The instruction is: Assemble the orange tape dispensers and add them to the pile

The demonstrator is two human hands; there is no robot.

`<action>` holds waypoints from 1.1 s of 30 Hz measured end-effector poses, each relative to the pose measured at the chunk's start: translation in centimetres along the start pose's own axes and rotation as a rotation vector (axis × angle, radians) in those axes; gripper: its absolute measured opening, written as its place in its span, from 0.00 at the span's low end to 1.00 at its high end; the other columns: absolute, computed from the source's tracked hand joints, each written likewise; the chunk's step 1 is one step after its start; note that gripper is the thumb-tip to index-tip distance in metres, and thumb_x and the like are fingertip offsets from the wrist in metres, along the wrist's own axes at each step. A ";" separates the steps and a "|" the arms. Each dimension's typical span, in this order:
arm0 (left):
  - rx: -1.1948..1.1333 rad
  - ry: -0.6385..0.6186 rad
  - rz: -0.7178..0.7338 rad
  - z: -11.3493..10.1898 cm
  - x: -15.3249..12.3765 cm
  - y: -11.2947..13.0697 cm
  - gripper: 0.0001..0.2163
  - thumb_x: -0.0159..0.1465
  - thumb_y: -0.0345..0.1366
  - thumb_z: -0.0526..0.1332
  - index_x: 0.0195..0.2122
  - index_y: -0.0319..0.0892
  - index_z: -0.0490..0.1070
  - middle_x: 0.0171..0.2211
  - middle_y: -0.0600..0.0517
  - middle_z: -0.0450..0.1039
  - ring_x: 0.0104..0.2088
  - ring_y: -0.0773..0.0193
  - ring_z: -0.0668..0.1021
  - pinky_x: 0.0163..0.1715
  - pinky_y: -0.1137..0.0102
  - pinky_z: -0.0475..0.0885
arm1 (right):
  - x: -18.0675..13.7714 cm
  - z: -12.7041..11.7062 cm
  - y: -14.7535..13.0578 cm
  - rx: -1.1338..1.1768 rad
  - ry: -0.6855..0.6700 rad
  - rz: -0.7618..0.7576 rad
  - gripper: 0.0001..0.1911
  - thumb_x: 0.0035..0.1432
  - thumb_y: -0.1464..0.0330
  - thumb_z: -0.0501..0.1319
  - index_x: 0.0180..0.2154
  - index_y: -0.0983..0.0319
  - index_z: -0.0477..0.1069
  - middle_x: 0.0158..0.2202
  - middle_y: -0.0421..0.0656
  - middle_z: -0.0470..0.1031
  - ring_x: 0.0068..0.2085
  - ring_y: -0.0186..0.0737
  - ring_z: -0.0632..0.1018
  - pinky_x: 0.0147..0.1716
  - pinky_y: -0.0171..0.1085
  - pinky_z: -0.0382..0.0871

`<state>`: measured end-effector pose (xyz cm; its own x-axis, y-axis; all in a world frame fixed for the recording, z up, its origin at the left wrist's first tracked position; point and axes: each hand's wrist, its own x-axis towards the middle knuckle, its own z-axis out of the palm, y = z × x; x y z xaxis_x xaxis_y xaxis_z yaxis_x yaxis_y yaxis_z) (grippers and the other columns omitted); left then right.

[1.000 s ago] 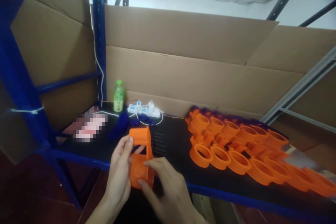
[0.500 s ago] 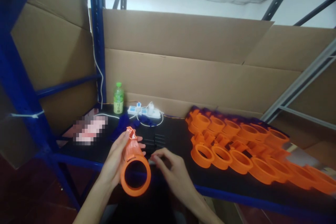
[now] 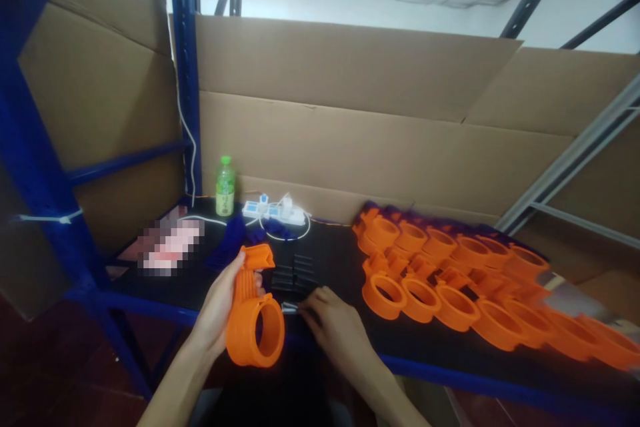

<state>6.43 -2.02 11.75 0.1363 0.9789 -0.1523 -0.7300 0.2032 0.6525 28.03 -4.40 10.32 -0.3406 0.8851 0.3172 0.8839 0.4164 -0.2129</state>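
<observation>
My left hand (image 3: 223,307) is wrapped around the handle of an orange plastic part (image 3: 256,330) and holds it over the front edge of the table. The part has a wide ring at its lower end and an angular bracket at its top. My right hand (image 3: 337,323) is at the table's front edge with thumb and fingers drawn together. Right at its fingertips lies a small pale, shiny piece (image 3: 290,307), too small to name. What the fingers pinch, if anything, is hidden. Just beyond lie several black strips (image 3: 295,273).
Rows of similar orange ringed parts (image 3: 457,307) cover the right of the black table. Behind stand a green-capped bottle (image 3: 225,187) and a white power strip (image 3: 275,212) with cables. Cardboard panels (image 3: 325,133) wall the back; a blue rack post (image 3: 187,80) rises at left.
My left hand has turned the orange part, so its ring now faces rightward and its side shows. My right hand has shifted slightly right, and the pale piece is more visible.
</observation>
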 end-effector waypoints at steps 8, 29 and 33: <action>0.254 -0.132 0.068 0.8 -0.5 0.1 0.16 0.60 0.44 0.68 0.45 0.41 0.73 0.35 0.46 0.80 0.21 0.69 0.76 0.21 0.74 0.73 | 1.1 -4.4 0.1 0.524 0.135 0.151 0.14 0.65 0.58 0.56 0.36 0.61 0.71 0.28 0.39 0.66 0.28 0.34 0.67 0.27 0.32 0.62; 0.443 -0.274 -0.001 0.8 -0.7 -0.3 0.18 0.62 0.48 0.64 0.44 0.39 0.74 0.31 0.44 0.80 0.23 0.64 0.80 0.25 0.71 0.76 | 2.2 -8.6 -1.5 0.520 -0.052 0.058 0.12 0.65 0.61 0.57 0.32 0.61 0.69 0.26 0.38 0.66 0.27 0.32 0.65 0.26 0.32 0.59; 0.478 -0.283 -0.024 1.0 -1.0 -0.1 0.19 0.63 0.50 0.62 0.44 0.38 0.73 0.28 0.44 0.80 0.23 0.61 0.80 0.25 0.68 0.77 | 2.6 -9.6 -1.4 0.532 -0.122 0.038 0.11 0.64 0.63 0.57 0.32 0.61 0.69 0.26 0.37 0.66 0.27 0.32 0.65 0.26 0.31 0.59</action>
<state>7.02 -2.97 12.53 0.3714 0.9284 -0.0090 -0.3483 0.1482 0.9256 28.96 -4.69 20.37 -0.3746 0.9059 0.1975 0.6228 0.4036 -0.6702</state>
